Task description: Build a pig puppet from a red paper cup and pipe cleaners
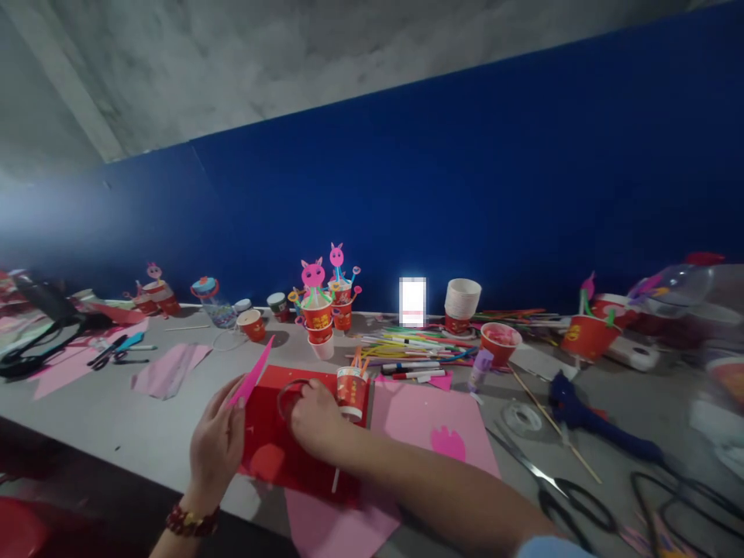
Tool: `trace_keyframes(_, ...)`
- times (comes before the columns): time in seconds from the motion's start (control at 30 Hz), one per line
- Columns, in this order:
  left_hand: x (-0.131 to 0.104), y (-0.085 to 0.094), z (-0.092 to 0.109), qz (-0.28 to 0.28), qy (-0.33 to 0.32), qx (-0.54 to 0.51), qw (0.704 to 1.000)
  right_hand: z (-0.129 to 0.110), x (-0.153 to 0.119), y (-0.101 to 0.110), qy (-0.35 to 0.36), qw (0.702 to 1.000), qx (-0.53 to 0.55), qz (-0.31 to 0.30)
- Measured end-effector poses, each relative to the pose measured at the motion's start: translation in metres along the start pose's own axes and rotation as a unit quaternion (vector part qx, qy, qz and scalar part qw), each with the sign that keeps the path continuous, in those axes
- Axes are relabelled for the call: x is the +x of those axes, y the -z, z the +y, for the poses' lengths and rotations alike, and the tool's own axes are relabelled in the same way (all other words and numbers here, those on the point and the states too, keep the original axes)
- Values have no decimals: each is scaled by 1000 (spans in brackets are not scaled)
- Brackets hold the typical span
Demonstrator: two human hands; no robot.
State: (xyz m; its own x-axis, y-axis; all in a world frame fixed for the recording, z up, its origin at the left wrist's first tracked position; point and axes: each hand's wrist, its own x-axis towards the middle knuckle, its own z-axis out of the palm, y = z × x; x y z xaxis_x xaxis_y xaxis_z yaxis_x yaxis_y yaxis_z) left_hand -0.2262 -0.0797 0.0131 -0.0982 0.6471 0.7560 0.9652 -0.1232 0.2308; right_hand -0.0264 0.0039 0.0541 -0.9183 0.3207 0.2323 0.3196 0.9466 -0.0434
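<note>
My left hand (218, 438), with a beaded bracelet at the wrist, pinches a bright pink paper piece (253, 372) held upright over the red sheet (276, 442). My right hand (317, 418) reaches across that red sheet, its fingers curled at a thin dark reddish loop (284, 399). What the loop belongs to is hard to make out. Just right of my right hand is a red paper cup (352, 394) with orange strips sticking out. Pink paper (427, 411) lies to the right under my forearm, with a small magenta cutout (448, 443) on it.
Stacked cups with pink animal heads (314, 275) stand behind the red sheet. Colourful sticks (401, 345) and markers lie in the middle. Scissors (546, 477), clear tape (521, 418), a glue stick (480, 370) and a blue glue gun (604, 430) are at right. A blue panel rises behind.
</note>
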Motion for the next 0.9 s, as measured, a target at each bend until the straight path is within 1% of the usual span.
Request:
trace_keyframes(0.03, -1, 0, -1, -3, 1, -4, 1000, 1, -9, 7, -16, 1000, 2, 6)
trace_keyframes(0.1, -3, -5, 0, -20, 11, -2, 1000, 6, -36, 28, -22, 999, 37, 10)
trace_keyframes(0.13, -4, -11, 2, -41, 12, 2, 999, 9, -52, 40, -12, 993, 119, 23)
trace_keyframes(0.2, -6, -25, 8, -111, -6, 7, 994, 16, -88, 65, 27, 959, 281, 34)
trace_keyframes(0.23, -6, -32, 13, -157, -24, 4, 987, 20, -107, 76, 25, 943, 330, 41)
trace_keyframes(0.27, -6, -38, 18, -197, -40, -3, 980, 24, -124, 85, 8, 933, 358, 48)
trace_keyframes(0.3, -6, -42, 25, -221, -48, -14, 974, 29, -141, 93, -16, 926, 372, 57)
trace_keyframes(0.33, -3, -44, 33, -228, -48, -29, 972, 33, -156, 97, -38, 921, 381, 68)
trace_keyframes(0.37, 1, -44, 43, -218, -37, -49, 974, 38, -170, 100, -60, 919, 382, 74)
trace_keyframes(0.4, 6, -42, 56, -193, -27, -78, 978, 42, -181, 100, -88, 917, 381, 80)
trace_keyframes(0.43, 13, -40, 71, -188, -23, -117, 975, 46, -191, 99, -109, 915, 378, 83)
trace_keyframes(0.47, 21, -37, 88, -200, -26, -167, 965, 50, -200, 96, -127, 914, 375, 86)
trace_keyframes(0.5, 29, -35, 108, -228, -39, -229, 946, 54, -206, 92, -138, 913, 374, 85)
trace_keyframes(0.53, 37, -35, 128, -257, -57, -295, 919, 57, -212, 88, -146, 912, 372, 87)
trace_keyframes(0.57, 44, -37, 147, -296, -78, -356, 883, 61, -217, 84, -152, 912, 370, 93)
trace_keyframes(0.63, 53, -47, 180, -368, -97, -439, 814, 68, -224, 75, -162, 910, 363, 118)
trace_keyframes(0.67, 56, -55, 192, -398, -89, -459, 789, 72, -228, 70, -166, 908, 360, 136)
trace_keyframes(0.7, 56, -64, 201, -410, -79, -478, 773, 77, -231, 66, -171, 903, 361, 155)
trace_keyframes(0.77, 53, -81, 210, -417, -58, -526, 739, 85, -239, 55, -180, 885, 385, 192)
trace_keyframes(0.83, 47, -96, 211, -410, -24, -572, 710, 93, -245, 45, -186, 854, 433, 221)
trace_keyframes(0.9, 41, -108, 207, -403, 3, -613, 680, 98, -251, 36, -186, 815, 494, 238)
